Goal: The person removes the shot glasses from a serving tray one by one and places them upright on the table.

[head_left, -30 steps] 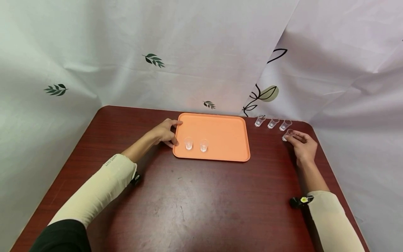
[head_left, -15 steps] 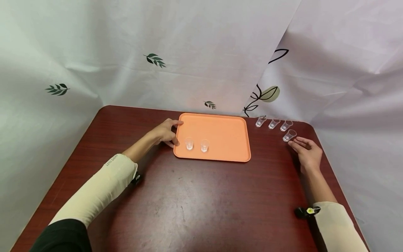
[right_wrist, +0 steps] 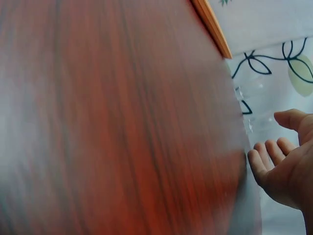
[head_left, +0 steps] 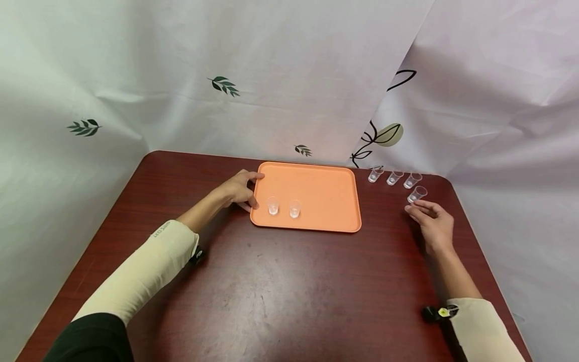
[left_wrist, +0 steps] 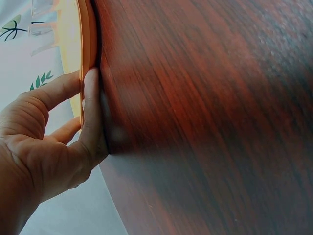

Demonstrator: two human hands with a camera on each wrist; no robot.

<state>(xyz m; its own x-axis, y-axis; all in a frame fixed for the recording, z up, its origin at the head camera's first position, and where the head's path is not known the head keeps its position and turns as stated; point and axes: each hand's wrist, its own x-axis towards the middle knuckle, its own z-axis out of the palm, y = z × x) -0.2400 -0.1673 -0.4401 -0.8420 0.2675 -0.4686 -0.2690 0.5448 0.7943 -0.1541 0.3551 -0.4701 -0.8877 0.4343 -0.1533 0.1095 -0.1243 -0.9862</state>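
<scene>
My left hand (head_left: 236,190) grips the left rim of an orange tray (head_left: 325,196), with fingers on both sides of the edge in the left wrist view. Two small clear cups, a left cup (head_left: 273,206) and a right cup (head_left: 295,209), stand on the tray near its front. Over at the far right of the table, my right hand (head_left: 435,223) hovers just in front of another clear cup (head_left: 417,194). Its thumb and fingers are apart in the right wrist view, and nothing lies between them.
Behind that cup, a row of three clear cups runs along the back edge: a left one (head_left: 375,174), a middle one (head_left: 395,177) and a right one (head_left: 412,180). The dark red wooden table (head_left: 289,286) backs onto a white cloth (head_left: 280,80) with leaf prints.
My right hand has let go of the front clear cup at the right and drawn back towards me, then shifted slightly left. The left hand stays on the tray's rim.
</scene>
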